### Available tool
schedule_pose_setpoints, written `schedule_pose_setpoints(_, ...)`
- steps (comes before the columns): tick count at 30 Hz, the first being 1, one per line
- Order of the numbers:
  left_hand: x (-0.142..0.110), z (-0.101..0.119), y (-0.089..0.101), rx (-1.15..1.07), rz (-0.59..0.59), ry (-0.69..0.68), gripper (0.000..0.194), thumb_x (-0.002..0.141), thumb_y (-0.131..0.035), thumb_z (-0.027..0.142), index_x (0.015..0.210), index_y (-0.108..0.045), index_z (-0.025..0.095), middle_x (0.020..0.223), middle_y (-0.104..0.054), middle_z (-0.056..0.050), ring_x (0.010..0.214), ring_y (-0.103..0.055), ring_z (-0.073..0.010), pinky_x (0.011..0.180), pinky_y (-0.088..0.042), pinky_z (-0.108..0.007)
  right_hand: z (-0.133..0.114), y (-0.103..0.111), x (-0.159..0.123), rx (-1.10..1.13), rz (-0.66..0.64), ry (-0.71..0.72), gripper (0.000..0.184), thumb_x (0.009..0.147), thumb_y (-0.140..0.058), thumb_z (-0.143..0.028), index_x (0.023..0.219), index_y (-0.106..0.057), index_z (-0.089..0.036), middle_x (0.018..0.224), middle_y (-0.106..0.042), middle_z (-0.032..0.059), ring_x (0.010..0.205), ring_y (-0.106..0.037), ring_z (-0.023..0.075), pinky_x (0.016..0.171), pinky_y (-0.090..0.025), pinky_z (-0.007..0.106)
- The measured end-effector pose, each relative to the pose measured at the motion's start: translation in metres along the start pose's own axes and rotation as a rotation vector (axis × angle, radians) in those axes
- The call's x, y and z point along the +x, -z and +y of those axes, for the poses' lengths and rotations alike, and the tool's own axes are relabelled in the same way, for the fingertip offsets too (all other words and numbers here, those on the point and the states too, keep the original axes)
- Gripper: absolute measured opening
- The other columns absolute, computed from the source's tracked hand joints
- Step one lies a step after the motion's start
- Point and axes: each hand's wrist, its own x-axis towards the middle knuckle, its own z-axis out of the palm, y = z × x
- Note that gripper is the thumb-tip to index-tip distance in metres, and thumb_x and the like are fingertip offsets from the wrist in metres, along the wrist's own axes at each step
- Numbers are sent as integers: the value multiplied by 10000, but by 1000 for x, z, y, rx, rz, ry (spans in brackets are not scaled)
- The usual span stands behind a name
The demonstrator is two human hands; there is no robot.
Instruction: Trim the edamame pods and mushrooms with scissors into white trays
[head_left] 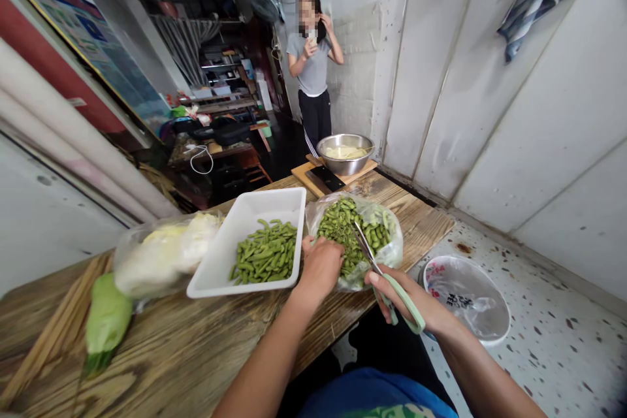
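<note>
My right hand [411, 297] holds scissors [375, 266] with pale green handles, its fingers in the loops. The scissor blades reach over a clear plastic bag [396, 251] with green soybean pods [343, 215] in it. At the near left edge of the bag is my left hand [322, 266], back up and fingers curled; whatever they may hold is hidden. Just left of that hand stands a white plastic tray [220, 264]. More soybean pods [269, 251] lie in a heap on the tray's right side.
A steel bowl [360, 165] of pale slices sits on a wooden board [304, 176] beside a cleaver [326, 178]. Leftward on the table [196, 353] are a bagged pale vegetable [161, 258] and a green gourd [106, 313]. A lined bin [467, 300] stands right. A person [313, 65] stands behind.
</note>
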Motion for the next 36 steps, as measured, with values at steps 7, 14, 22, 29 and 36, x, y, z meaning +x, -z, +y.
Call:
schedule_pose_setpoints(7,5,-5,9,-647,123,142,101,818,-639,226,877,-717,198,895,-777,-78,867,-704,-243,867,-479,-367,3,1,-1,-114,32,4,499,924,-466,-697,794,-491,-215,514,-527,-51,470,-547,138,518,-441,259)
schedule_pose_setpoints(14,0,-2,5,-992,50,219,116,763,-696,283,812,-734,185,768,-774,-55,760,-712,-214,760,-520,-303,5,-1,3,-153,13,44,493,933,-480,-679,760,-476,-217,520,-495,-50,447,-509,123,472,-381,239)
schedule_pose_setpoints(22,-3,-3,7,-933,56,205,102,761,-697,273,750,-757,192,752,-769,-54,745,-692,-209,726,-510,-286,1,4,1,-352,77,129,459,946,-528,-596,720,-490,-199,660,-522,-15,594,-484,128,568,-366,254)
schedule_pose_setpoints(29,-4,-1,6,-1025,61,254,110,728,-743,284,760,-747,179,742,-763,-56,737,-690,-202,739,-505,-283,7,-1,3,-175,61,24,489,903,-551,-658,704,-470,-219,474,-432,-61,404,-443,110,424,-307,232)
schedule_pose_setpoints(36,-1,1,5,-1435,290,455,392,602,-872,358,859,-664,148,793,-758,-58,679,-658,-136,703,-521,-269,8,-8,4,101,-75,2,617,900,-338,-793,919,-503,-199,530,-532,-54,456,-555,140,528,-444,257)
